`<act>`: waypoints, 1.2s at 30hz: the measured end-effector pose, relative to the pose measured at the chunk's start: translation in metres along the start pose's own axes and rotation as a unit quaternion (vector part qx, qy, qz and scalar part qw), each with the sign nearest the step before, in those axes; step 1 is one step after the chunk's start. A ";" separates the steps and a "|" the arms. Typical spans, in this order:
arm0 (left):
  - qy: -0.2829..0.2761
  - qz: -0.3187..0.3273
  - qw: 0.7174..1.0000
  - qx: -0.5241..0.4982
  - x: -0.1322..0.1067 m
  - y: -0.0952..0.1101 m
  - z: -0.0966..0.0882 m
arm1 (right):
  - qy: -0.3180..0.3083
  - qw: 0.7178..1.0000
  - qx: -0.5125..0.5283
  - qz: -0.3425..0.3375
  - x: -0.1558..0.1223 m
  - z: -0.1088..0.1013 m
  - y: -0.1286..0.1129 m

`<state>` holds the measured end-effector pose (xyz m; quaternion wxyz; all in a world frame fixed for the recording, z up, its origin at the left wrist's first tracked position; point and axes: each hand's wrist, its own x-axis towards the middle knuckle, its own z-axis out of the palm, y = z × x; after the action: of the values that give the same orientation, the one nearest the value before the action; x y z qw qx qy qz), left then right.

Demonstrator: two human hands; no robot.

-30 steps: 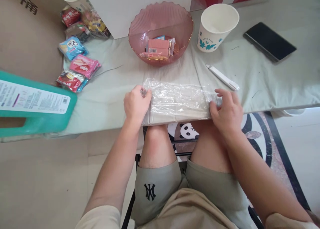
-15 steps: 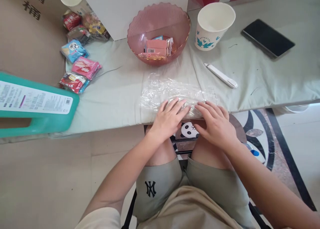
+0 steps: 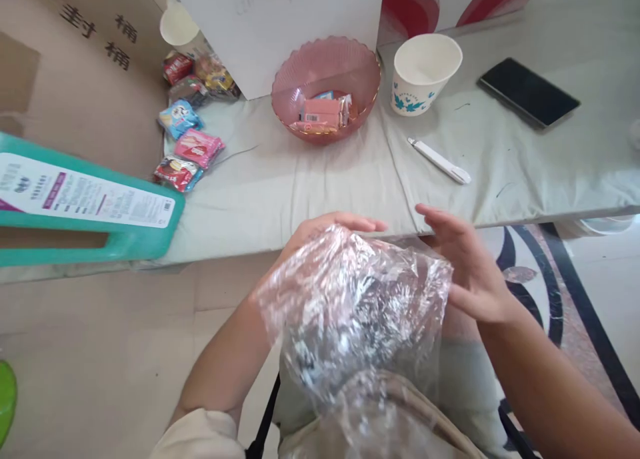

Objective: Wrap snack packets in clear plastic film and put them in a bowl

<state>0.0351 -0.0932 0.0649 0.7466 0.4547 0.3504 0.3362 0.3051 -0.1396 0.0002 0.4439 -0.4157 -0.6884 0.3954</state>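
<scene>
A crumpled sheet of clear plastic film (image 3: 350,312) hangs over my lap, lifted off the table. It drapes over my left hand (image 3: 327,227), whose fingers stretch out flat towards the right, just below the table's front edge. My right hand (image 3: 467,269) is beside the film's right edge, fingers straight and apart, with its palm against the plastic. A pink glass bowl (image 3: 325,69) holding a few wrapped snacks (image 3: 323,109) stands at the back of the table.
On the pale padded table (image 3: 525,159) are a white paper cup (image 3: 425,72), a white pen (image 3: 440,161), a black phone (image 3: 529,92) and several snack packets (image 3: 193,145) at the left. A teal jug (image 3: 85,209) juts in from the left. A white box (image 3: 280,19) stands behind the bowl.
The film lay flat on the table edge under both hands. Now it is lifted off the table and bunched over my lap, and my view has pulled back.
</scene>
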 end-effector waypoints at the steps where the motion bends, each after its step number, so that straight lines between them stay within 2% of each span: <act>1: 0.008 -0.041 0.999 -0.033 0.003 0.004 0.005 | -0.027 1.000 0.001 -0.003 0.006 0.003 -0.009; 3: 0.048 -0.076 0.994 -0.064 0.014 0.002 0.011 | -0.027 0.999 -0.016 0.015 0.018 0.012 -0.024; 5: 0.103 -0.046 0.992 -0.054 0.027 -0.010 0.009 | 0.013 0.996 -0.054 0.076 0.030 0.020 -0.032; 7: 0.145 -0.016 0.989 0.013 0.038 -0.026 0.001 | 0.034 0.984 -0.069 0.160 0.038 0.024 -0.029; 10: 0.161 -0.029 0.981 0.100 0.048 -0.044 -0.016 | -0.008 0.970 -0.021 0.242 0.047 0.023 -0.012; 13: 0.141 -0.015 0.981 0.133 0.054 -0.051 -0.031 | -0.005 0.974 0.009 0.227 0.055 0.021 0.009; 18: 0.075 0.043 0.985 0.149 0.067 -0.059 -0.051 | 0.027 0.994 -0.002 0.108 0.075 0.026 0.036; 21: 0.049 0.071 0.987 0.138 0.075 -0.064 -0.060 | 0.058 0.994 0.031 0.090 0.081 0.027 0.047; 24: 0.060 0.084 0.984 0.142 0.080 -0.069 -0.066 | 0.091 0.988 0.073 0.104 0.082 0.025 0.055; 28: 0.098 0.077 0.983 0.132 0.082 -0.073 -0.068 | 0.081 0.986 0.053 0.133 0.081 0.018 0.060; 33: 0.125 0.029 0.992 0.009 0.082 -0.067 -0.063 | 0.078 0.978 0.129 0.145 0.077 0.018 0.067; 36: 0.120 0.039 0.992 -0.005 0.084 -0.066 -0.060 | 0.063 0.985 0.092 0.131 0.076 0.023 0.075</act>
<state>0.0414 -0.0210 -0.0340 0.6880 0.4204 0.4177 0.4189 0.2799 -0.0480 -0.0534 0.4675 -0.4834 -0.5592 0.4848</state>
